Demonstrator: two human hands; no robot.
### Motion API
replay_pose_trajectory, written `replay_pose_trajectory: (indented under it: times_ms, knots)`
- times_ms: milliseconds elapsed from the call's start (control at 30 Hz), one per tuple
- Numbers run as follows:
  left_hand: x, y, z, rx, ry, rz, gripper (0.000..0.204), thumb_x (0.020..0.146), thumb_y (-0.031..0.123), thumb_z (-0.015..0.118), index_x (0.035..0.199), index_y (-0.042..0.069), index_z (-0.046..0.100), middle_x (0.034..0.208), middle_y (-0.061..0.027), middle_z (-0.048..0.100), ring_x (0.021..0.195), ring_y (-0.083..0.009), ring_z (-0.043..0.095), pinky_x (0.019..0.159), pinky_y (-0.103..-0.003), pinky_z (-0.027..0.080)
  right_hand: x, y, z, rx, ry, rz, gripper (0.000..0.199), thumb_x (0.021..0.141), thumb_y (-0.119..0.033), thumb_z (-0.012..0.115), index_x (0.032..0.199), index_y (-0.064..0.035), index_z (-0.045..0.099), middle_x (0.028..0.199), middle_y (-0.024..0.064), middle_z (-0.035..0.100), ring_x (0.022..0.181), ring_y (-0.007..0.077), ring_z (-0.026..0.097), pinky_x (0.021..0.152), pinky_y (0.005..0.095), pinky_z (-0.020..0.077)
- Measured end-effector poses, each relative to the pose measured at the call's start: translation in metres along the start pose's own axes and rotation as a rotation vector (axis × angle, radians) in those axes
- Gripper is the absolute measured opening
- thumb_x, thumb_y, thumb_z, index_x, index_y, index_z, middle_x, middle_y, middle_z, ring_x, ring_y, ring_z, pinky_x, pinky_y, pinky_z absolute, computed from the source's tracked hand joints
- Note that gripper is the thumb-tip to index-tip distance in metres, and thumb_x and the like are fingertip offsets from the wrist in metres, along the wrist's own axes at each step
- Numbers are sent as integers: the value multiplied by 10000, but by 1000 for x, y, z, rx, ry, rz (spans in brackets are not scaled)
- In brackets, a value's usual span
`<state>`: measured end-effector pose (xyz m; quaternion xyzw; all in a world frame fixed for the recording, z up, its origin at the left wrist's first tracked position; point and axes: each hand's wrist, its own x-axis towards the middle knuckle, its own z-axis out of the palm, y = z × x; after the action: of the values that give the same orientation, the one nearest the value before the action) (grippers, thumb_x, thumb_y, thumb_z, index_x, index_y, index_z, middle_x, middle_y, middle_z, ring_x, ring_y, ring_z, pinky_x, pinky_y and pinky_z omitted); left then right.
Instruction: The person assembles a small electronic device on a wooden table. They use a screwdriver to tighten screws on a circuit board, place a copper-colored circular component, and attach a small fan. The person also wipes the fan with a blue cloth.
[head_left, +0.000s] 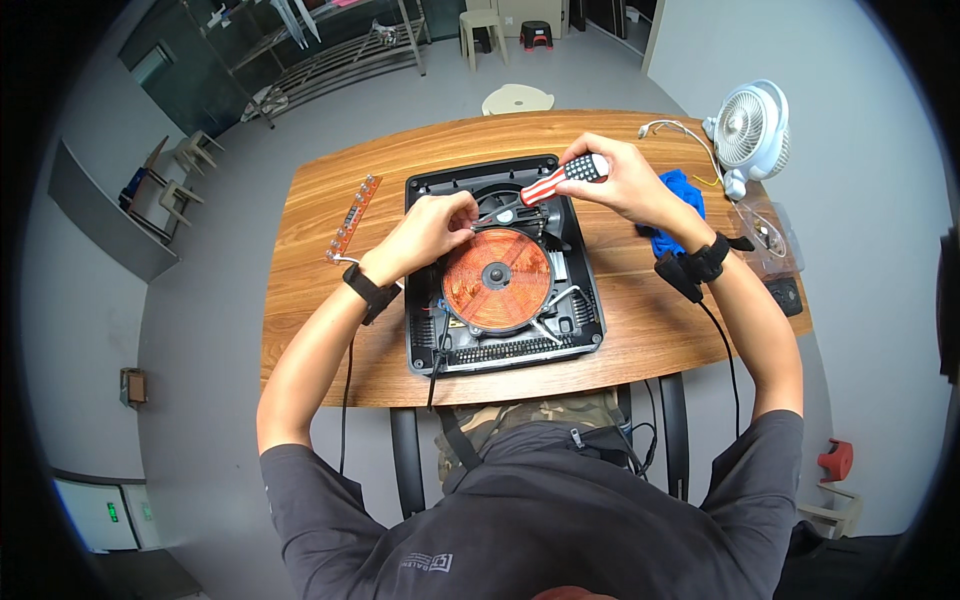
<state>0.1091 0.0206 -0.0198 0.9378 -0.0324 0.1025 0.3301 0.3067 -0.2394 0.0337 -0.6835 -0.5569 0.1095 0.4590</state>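
Note:
An open black induction cooker housing (590, 325) lies on the table in front of me, with a round copper coil (478, 295) in its middle. My right hand (632, 182) grips a screwdriver (545, 187) with a red-and-white striped handle and a dark, white-dotted end. The screwdriver slants down to the left over the housing's far part, above a black fan (492, 203). At the coil's far left edge my left hand (432, 235) has thumb and fingers pinched together near the screwdriver's tip. What those fingers hold is too small to tell.
On the wooden table (310, 280), a strip with several small upright parts (352, 220) lies to the left. A blue cloth (680, 195), a white fan (745, 130) and a clear plastic box (775, 240) are on the right. Cables hang from both wrist bands.

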Motion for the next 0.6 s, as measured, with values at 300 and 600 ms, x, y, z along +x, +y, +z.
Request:
replay_pose_trajectory:
  times_ms: [300, 600]
  knots:
    - [12, 8, 2, 62, -22, 51, 174, 871, 21, 769, 998, -15, 655, 834, -140, 725, 780, -231, 729, 726, -346, 581, -2, -3, -2, -49, -26, 16, 338, 883, -236, 850, 1074, -13, 684, 932, 33, 693, 855, 89, 633, 768, 266, 533]
    - [20, 16, 2, 154, -38, 81, 182, 856, 25, 763, 1000, -11, 660, 854, -150, 727, 803, -264, 733, 743, -362, 583, -1, -2, -4, -101, -7, 23, 311, 898, -243, 841, 1044, -8, 699, 903, 29, 703, 834, 73, 638, 742, 252, 536]
